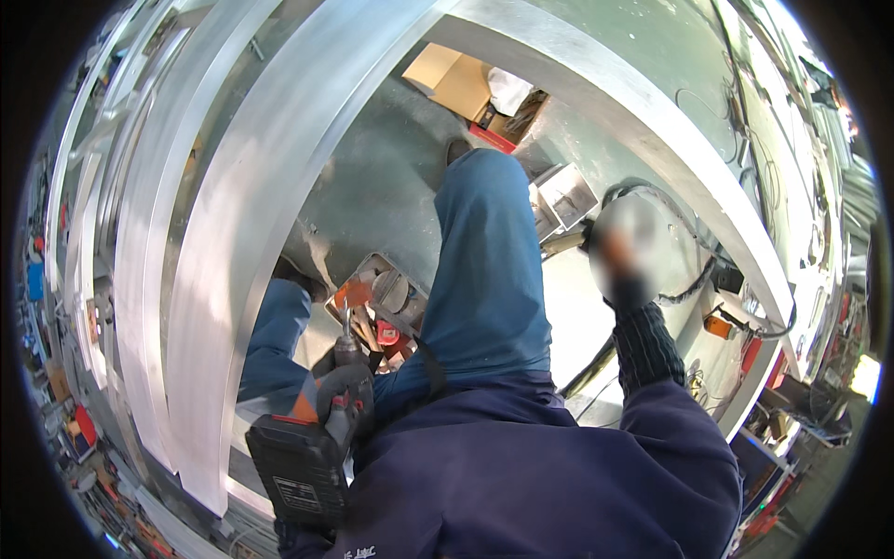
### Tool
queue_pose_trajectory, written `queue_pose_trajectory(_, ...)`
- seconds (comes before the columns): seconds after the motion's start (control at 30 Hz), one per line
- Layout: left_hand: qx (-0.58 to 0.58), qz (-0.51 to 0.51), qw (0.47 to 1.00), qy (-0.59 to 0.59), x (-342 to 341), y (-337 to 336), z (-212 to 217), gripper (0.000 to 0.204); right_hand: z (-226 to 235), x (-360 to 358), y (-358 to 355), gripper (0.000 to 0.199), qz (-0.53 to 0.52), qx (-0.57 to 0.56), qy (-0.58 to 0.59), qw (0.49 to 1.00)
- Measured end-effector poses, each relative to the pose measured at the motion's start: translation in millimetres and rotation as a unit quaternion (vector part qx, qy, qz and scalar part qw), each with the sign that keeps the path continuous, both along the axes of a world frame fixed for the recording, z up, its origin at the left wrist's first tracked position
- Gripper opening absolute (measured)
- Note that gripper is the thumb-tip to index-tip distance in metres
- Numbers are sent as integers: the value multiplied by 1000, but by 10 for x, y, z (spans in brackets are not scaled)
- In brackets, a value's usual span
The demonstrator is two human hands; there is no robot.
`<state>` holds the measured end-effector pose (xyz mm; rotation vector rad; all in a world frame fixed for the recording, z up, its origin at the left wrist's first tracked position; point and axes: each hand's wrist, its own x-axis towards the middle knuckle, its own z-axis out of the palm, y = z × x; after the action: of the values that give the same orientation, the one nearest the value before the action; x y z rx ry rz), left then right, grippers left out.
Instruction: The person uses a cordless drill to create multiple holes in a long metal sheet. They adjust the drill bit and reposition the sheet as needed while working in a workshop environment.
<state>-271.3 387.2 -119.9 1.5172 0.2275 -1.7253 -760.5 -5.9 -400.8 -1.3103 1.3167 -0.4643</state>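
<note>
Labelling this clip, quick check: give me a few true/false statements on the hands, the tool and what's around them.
1. The left hand grips a cordless drill. True.
2. The drill's bit points up at the camera. False: it points away, toward the floor.
3. The right hand holds a hammer. False: it is blurred, raised near black cables; what it holds cannot be told.
4. A cardboard box lies on the floor beyond the knee. True.
5. Pale metal beams curve along the left. True.

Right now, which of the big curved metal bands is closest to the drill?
The widest, brightest aluminium band, sweeping down just left of the cordless drill. The thinner bands lie farther left; another arcs far right.
</note>
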Motion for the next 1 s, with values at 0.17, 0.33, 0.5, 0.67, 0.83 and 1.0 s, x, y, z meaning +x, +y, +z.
queue_pose_trajectory(0.17,-93,89,991,35,-78,297,169,30,-728,-64,195,17,-52,201,23,978)
queue_pose_trajectory(0.33,-143,140,980,16,-235,464,358,30,-1313,-117,-83,17,15,66,170,983)
queue_pose_trajectory(0.5,-269,194,939,88,-359,460,115,31,-1242,-1207,-898,17,242,-167,471,831)
queue_pose_trajectory(0.67,-371,239,898,-1,-137,469,727,32,-561,-79,525,43,-156,59,-158,973)
queue_pose_trajectory(0.83,-516,293,805,-28,218,303,770,33,2359,1853,1121,24,83,-3,-217,973)
queue_pose_trajectory(1.0,-530,445,717,-87,658,-161,745,29,3351,3402,1992,79,519,271,-371,720)
